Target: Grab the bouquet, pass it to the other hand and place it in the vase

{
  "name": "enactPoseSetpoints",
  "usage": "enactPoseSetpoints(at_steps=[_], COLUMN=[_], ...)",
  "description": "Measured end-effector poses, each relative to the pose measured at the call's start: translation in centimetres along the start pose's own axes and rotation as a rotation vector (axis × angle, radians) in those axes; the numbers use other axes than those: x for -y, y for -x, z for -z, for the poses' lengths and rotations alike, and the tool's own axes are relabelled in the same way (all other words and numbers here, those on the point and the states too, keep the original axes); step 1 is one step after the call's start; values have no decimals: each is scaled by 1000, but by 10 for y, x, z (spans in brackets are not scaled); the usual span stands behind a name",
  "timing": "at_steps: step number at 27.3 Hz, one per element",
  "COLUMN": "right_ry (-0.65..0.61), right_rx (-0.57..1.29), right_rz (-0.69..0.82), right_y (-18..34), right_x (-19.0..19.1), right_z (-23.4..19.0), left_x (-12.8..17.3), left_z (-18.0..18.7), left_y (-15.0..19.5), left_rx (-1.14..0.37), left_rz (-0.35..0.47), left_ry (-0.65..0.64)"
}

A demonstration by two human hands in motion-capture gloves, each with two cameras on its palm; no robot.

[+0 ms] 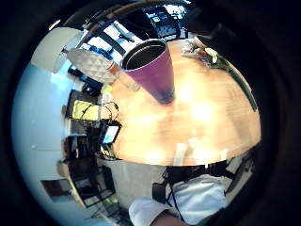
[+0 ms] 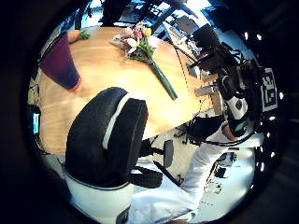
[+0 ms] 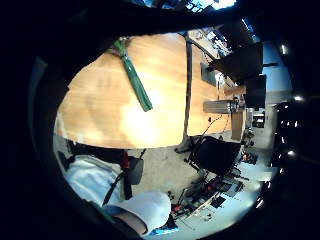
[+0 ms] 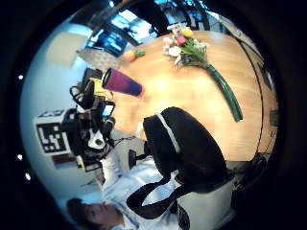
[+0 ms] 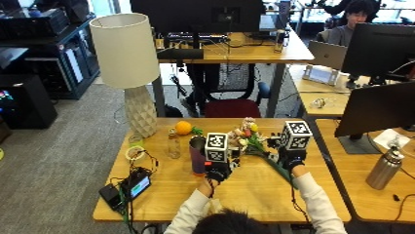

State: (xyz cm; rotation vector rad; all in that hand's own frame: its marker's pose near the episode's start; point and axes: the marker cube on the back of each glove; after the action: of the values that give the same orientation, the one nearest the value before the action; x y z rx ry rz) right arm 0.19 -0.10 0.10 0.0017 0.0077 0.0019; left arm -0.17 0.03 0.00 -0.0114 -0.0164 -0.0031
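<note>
My hands (image 5: 218, 171) (image 5: 290, 158) flank the bouquet (image 5: 254, 145) mid-frame for a pickup; their fingers I cannot tell; the vase (image 5: 198, 155) waits left.

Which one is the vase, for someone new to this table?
Start at the white lamp on the wooden table's far left corner. Toward the middle, past a small clear bottle, stands the vase: a tall, purple, open-topped cone, just left of the bouquet.
</note>
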Motion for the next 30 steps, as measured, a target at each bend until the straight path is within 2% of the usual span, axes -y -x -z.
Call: enactPoseSetpoints(at_steps=[9,17,25,30], right_ry=[-11,-12,-18,36], right_rx=[-17,-24,-29,1], right_rz=[1,-39,-192,-337], right_y=[-1,2,-41,-84], right_x=[1,3,46,72], right_z=[3,10,-15,-62], left_x=[9,3,0,4], left_z=[-5,-2,-1,-9], left_y=[5,12,16,20], left_rx=[39,34,23,13], left_rz=[19,24,23,18], left_ry=[-12,4,6,22])
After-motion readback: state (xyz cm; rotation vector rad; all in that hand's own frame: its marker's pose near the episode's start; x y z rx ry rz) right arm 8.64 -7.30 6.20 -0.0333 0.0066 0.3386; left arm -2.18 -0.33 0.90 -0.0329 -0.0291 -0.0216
